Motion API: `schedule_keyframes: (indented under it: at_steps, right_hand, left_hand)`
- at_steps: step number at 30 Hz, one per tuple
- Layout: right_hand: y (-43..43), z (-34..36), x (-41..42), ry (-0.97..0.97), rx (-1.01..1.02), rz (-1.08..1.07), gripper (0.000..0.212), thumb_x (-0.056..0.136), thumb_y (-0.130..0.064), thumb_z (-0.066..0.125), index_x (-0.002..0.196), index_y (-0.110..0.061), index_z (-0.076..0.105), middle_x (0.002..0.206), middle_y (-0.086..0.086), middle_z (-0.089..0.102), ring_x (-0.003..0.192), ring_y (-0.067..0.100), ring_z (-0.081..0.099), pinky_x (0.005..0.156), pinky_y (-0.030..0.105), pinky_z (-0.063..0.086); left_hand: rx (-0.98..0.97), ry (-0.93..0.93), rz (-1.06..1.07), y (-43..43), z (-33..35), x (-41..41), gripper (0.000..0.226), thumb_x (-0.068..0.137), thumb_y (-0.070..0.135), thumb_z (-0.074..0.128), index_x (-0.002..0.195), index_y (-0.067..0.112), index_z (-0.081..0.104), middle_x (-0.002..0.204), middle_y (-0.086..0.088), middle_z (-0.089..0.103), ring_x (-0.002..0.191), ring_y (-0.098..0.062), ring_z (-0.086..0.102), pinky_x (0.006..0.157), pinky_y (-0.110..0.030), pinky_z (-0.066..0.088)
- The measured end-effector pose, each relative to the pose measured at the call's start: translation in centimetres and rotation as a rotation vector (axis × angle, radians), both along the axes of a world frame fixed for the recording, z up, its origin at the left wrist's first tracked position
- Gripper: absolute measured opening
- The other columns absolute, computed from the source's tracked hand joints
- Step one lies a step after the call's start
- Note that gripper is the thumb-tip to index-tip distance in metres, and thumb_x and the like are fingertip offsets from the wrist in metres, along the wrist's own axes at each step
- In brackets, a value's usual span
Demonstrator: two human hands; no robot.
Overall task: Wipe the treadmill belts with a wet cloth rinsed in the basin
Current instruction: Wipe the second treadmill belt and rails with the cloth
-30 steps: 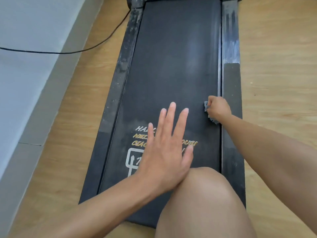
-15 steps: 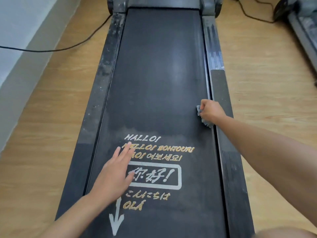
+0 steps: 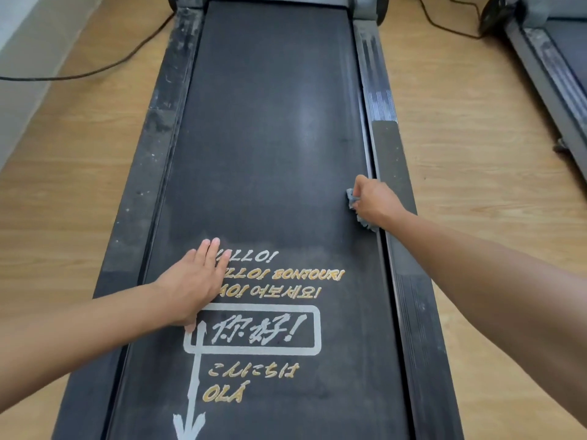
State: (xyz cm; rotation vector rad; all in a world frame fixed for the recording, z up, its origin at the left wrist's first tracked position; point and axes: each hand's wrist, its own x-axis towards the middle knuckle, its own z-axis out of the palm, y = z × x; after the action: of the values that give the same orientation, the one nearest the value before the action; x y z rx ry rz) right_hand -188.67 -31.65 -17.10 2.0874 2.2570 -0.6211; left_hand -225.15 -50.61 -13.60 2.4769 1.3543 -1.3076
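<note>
A black treadmill belt [image 3: 270, 128] runs up the middle of the head view, printed with yellow and white greetings near me. My right hand [image 3: 373, 201] is closed around a small grey cloth [image 3: 351, 198], pressed on the belt's right edge beside the side rail [image 3: 386, 147]. My left hand [image 3: 193, 281] lies flat on the belt's left part, fingers together, covering the start of the lettering. The belt looks dusty and paler around the lettering. No basin is in view.
A dusty left side rail [image 3: 158, 122] borders the belt. A black cable [image 3: 95, 71] crosses the wooden floor at the left, next to a grey wall base [image 3: 22, 74]. A second treadmill [image 3: 552, 65] stands at the far right, with another cable [image 3: 444, 23] near it.
The view has tilted up, my knee has dropped out of sight. My left hand shifted left and now lies flat on the belt. My right hand stays at the belt's right edge with the cloth.
</note>
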Motion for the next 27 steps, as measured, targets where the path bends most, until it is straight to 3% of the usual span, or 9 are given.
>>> schedule_keyframes:
  at_steps: [6,10,13,17,20,22,24,27]
  right_hand:
    - [-7.3,0.1,0.2,-0.024,0.148,0.196,0.019,0.091,-0.007,0.056,0.104,-0.018,0.048,0.097,0.005,0.051,0.086,0.033,0.049,0.062,0.042,0.047]
    - [-16.3,-0.4,0.4,0.080,0.091,0.320,0.019,0.092,-0.007,0.053,0.098,-0.025,0.049,0.094,-0.006,0.046,0.082,0.022,0.041,0.065,0.046,0.049]
    - [-21.9,-1.0,1.6,0.073,0.073,0.421,0.029,0.090,-0.003,0.055,0.090,-0.029,0.044,0.093,-0.012,0.043,0.081,0.016,0.036,0.063,0.042,0.049]
    - [-20.5,-0.7,2.2,0.056,0.118,0.518,0.036,0.077,0.004,0.058,0.082,-0.029,0.045,0.086,-0.011,0.047,0.073,0.015,0.037,0.061,0.037,0.044]
    - [-18.3,-0.1,2.2,0.112,0.124,0.376,0.029,0.083,-0.001,0.061,0.081,-0.028,0.052,0.085,-0.009,0.049,0.075,0.019,0.045,0.063,0.042,0.048]
    - [-14.5,0.8,2.1,0.123,0.138,0.184,0.024,0.084,-0.004,0.064,0.082,-0.025,0.054,0.086,-0.007,0.048,0.078,0.021,0.053,0.058,0.037,0.048]
    - [-9.4,1.4,1.9,0.109,0.120,0.048,0.016,0.083,-0.004,0.061,0.083,-0.019,0.056,0.087,-0.001,0.051,0.069,0.022,0.060,0.050,0.030,0.046]
    - [-5.7,1.5,0.7,0.006,0.138,0.050,0.017,0.083,0.000,0.059,0.086,-0.017,0.056,0.090,0.005,0.053,0.080,0.033,0.058,0.057,0.035,0.043]
  left_hand:
    - [0.021,0.053,0.072,-0.5,-0.7,1.2,0.156,0.073,0.051,0.093,0.149,-0.015,-0.026,0.160,-0.050,-0.014,0.155,-0.061,0.003,0.124,-0.054,0.031]
    - [0.034,0.041,0.061,-0.6,-0.6,1.0,0.148,0.080,0.055,0.086,0.153,-0.013,-0.024,0.161,-0.048,-0.015,0.156,-0.060,0.002,0.124,-0.054,0.030]
    - [0.034,0.006,0.058,-0.6,-0.4,0.4,0.134,0.091,0.046,0.079,0.155,-0.011,-0.024,0.162,-0.047,-0.015,0.157,-0.058,0.001,0.124,-0.053,0.030]
    - [0.044,-0.008,0.042,-0.8,-0.3,0.0,0.129,0.094,0.042,0.075,0.156,-0.011,-0.024,0.161,-0.047,-0.016,0.156,-0.059,0.000,0.125,-0.052,0.029]
    - [0.049,-0.006,0.041,-0.7,-0.4,0.6,0.118,0.098,0.035,0.071,0.157,-0.012,-0.021,0.161,-0.049,-0.014,0.156,-0.060,0.001,0.125,-0.053,0.030]
    - [0.061,0.019,0.052,-0.8,-0.6,1.0,0.128,0.093,0.038,0.078,0.156,-0.013,-0.021,0.159,-0.050,-0.014,0.155,-0.062,0.001,0.124,-0.053,0.031]
    - [0.053,0.047,0.062,-0.7,-0.9,1.1,0.140,0.086,0.044,0.084,0.154,-0.014,-0.023,0.158,-0.051,-0.015,0.154,-0.063,0.002,0.123,-0.053,0.032]
    - [0.042,0.074,0.051,-0.6,-0.7,1.1,0.154,0.075,0.054,0.089,0.152,-0.016,-0.024,0.158,-0.052,-0.014,0.154,-0.063,0.003,0.122,-0.052,0.034]
